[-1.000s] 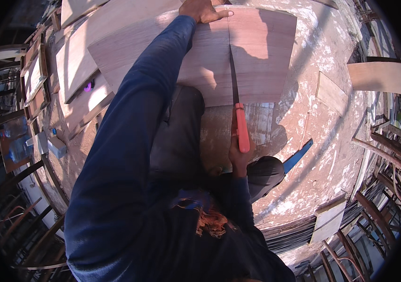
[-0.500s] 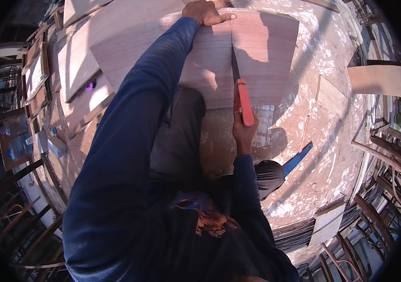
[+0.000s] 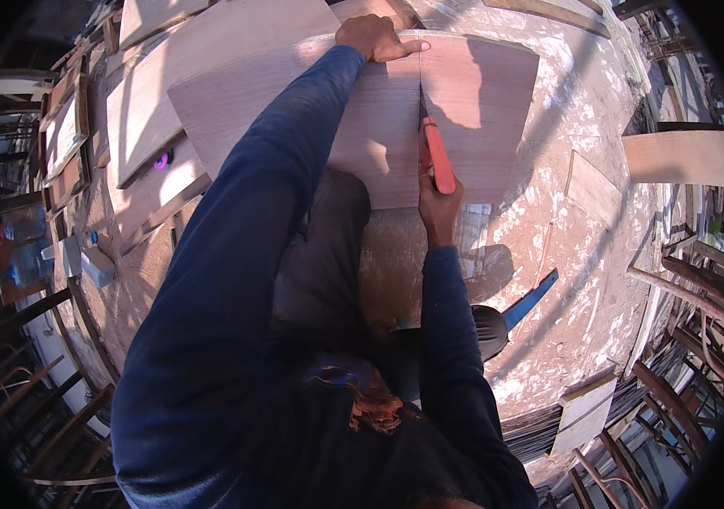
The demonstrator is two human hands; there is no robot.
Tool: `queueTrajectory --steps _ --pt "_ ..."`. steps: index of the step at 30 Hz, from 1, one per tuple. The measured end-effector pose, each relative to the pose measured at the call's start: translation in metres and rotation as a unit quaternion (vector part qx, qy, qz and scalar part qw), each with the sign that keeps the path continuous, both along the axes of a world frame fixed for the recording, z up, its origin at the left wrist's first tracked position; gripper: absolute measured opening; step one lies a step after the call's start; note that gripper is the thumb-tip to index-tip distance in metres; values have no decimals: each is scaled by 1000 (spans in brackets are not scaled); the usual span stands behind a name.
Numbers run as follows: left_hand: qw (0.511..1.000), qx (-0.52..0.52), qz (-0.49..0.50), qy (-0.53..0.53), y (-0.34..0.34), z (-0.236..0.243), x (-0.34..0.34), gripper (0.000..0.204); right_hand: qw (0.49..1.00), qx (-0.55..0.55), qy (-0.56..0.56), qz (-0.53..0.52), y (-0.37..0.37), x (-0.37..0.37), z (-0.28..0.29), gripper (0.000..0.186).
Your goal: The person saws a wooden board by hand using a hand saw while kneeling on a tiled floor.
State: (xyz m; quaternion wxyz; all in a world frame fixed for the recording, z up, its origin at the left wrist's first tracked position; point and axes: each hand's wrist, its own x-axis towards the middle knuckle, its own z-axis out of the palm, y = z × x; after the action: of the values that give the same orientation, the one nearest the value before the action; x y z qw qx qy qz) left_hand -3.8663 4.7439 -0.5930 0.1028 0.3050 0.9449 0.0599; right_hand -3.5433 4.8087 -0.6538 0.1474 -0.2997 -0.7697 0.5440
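Observation:
A broad plywood board (image 3: 294, 102) lies across the far part of the view, with a straight line running across it. My left hand (image 3: 373, 39) is closed over its far edge, thumb stretched out to the right, its tip at the line. In my right hand (image 3: 440, 202) is the red handle of a handsaw (image 3: 436, 153), gripped over the near part of the board. Its dark blade lies along the line, pointing away from me; only a short length shows beyond the handle. My left knee (image 3: 341, 191) is at the board's near edge.
More flat boards (image 3: 145, 110) lie at the left, with a small purple round thing (image 3: 162, 160) on one. A blue strip-like tool (image 3: 533, 299) lies by my right foot. An offcut (image 3: 593, 188) rests on the stained floor. Stacked chair-like frames (image 3: 701, 280) line both sides.
My right hand has pushed the saw away from me along the line, so less blade shows above the board. My left hand keeps its place on the far edge. The whole view has shifted slightly.

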Motion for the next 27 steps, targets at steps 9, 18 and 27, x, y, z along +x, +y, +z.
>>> queueTrajectory --steps 9,18,27 --pt "997 32 31 -57 -30 8 11 108 997 1 -80 12 -65 226 75 38" --pt "998 26 17 -50 -13 20 6 117 1000 -14 -6 -22 -24 75 6 30" --pt "999 12 35 -24 -15 7 9 102 997 31 -67 -29 -47 170 22 22"
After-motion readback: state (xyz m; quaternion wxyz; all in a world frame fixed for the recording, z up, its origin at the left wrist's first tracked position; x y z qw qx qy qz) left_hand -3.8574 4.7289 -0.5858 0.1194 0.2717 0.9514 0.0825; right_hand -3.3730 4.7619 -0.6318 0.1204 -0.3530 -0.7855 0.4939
